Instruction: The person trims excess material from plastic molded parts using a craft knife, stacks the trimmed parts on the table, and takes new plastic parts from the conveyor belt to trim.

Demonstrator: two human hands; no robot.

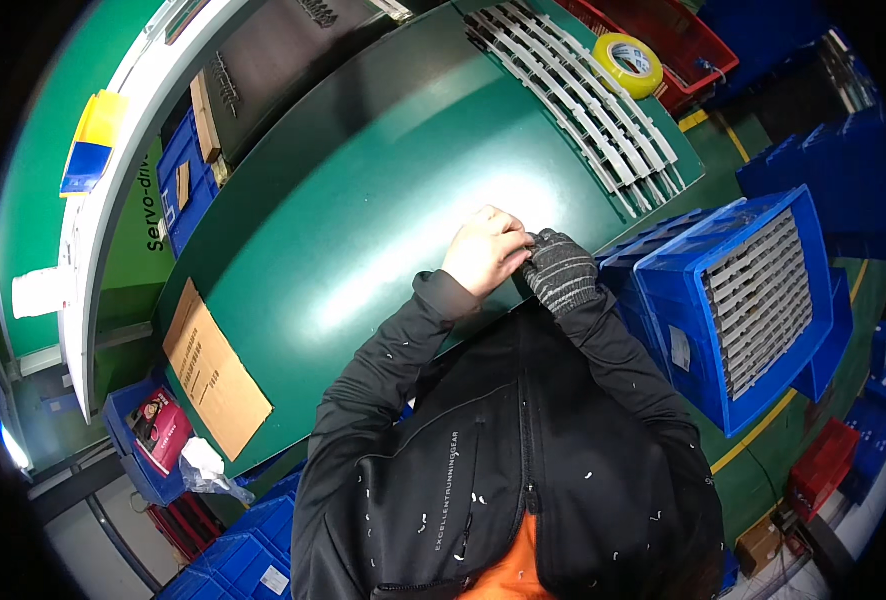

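My bare left hand [485, 250] and my right hand [563, 272], in a dark striped glove, meet over the near edge of the green table [363, 220]. The left fingers are curled and pinched together, touching the tips of the gloved fingers. My right hand is closed too, its fingers bent toward the left thumb. Whatever lies between the fingertips is too small or hidden to make out. Beyond the hands, at the far right of the table, several long pale slotted strips [583, 100] lie side by side.
A yellow tape roll [628, 66] rests beside the strips, near a red crate [703, 45]. To the right, close to my arm, stands a blue crate [713, 310] packed with stacked strips [763, 300]. Flat cardboard [213, 370] lies at the table's left end.
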